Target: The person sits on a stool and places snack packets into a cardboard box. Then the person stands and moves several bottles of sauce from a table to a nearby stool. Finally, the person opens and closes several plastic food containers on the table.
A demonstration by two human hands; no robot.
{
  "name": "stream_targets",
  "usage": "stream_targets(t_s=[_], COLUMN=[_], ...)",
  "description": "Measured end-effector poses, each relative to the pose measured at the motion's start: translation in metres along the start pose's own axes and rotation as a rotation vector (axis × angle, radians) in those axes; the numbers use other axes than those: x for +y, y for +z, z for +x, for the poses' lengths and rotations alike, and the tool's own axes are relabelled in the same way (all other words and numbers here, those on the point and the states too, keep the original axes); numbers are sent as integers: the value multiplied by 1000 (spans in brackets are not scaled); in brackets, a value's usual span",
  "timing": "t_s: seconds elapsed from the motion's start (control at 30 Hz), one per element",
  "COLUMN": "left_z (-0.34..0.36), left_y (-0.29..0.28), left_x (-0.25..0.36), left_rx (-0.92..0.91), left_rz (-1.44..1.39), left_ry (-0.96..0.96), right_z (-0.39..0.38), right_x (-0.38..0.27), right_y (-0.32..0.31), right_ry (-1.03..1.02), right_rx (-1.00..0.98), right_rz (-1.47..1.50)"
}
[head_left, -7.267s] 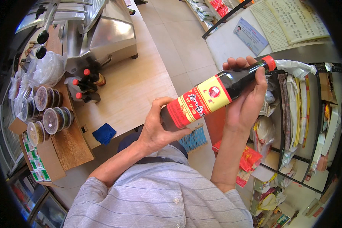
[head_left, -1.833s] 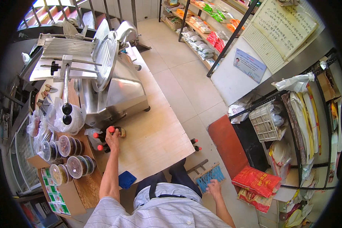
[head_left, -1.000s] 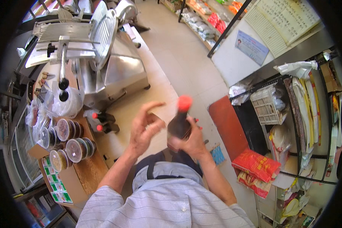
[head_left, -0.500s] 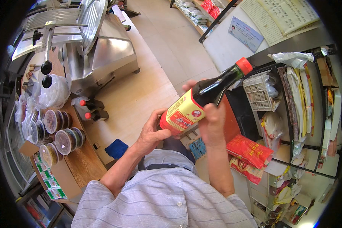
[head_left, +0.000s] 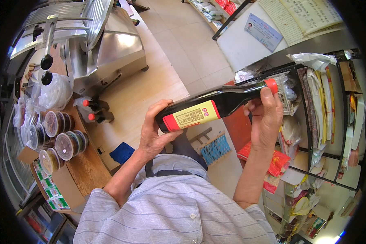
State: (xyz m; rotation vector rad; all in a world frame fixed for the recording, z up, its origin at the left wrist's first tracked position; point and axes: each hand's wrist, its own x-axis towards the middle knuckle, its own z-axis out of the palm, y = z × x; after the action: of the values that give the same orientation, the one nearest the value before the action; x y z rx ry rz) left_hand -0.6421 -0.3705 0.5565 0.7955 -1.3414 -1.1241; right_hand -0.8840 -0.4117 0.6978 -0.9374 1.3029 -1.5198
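Note:
A dark glass sauce bottle (head_left: 232,100) with a red cap and a yellow-and-red label lies nearly level between my hands, its neck toward the right and slightly raised. My left hand (head_left: 153,129) is wrapped round the base, thumb on the near side. At the neck, just below the cap, my right hand (head_left: 266,118) grips with the thumb over the glass and the fingers curled underneath. The label side with a block of small print faces up.
Left on the counter stand a metal slicer (head_left: 110,44), two red-capped bottles (head_left: 97,110) and several round lidded tubs (head_left: 67,146). A blue cloth (head_left: 122,153) lies near the counter's edge. Right are a red bag (head_left: 268,160), a rack with a white basket (head_left: 286,95), and a blue woven stool (head_left: 216,149).
The bottle has turned about its length, showing another side of the label, and tilted closer to level. My right hand has shifted from the bottle's body up to its neck.

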Motion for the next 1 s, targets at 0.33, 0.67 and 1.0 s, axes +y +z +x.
stream_targets(t_s=[0.33, 0.67, 1.0], left_z=[3, 7, 11], left_y=[-9, -13, -21], left_x=[-8, 8, -10], left_rx=[-3, -175, -303], left_rz=[254, -206, -476], left_ry=[285, -340, -701], right_z=[-12, -13, -11], right_x=[-10, -21, -31], right_y=[-14, -24, -44], right_ry=[79, 31, -9], right_rx=[-39, -118, -257], right_rz=[-88, -128, -551])
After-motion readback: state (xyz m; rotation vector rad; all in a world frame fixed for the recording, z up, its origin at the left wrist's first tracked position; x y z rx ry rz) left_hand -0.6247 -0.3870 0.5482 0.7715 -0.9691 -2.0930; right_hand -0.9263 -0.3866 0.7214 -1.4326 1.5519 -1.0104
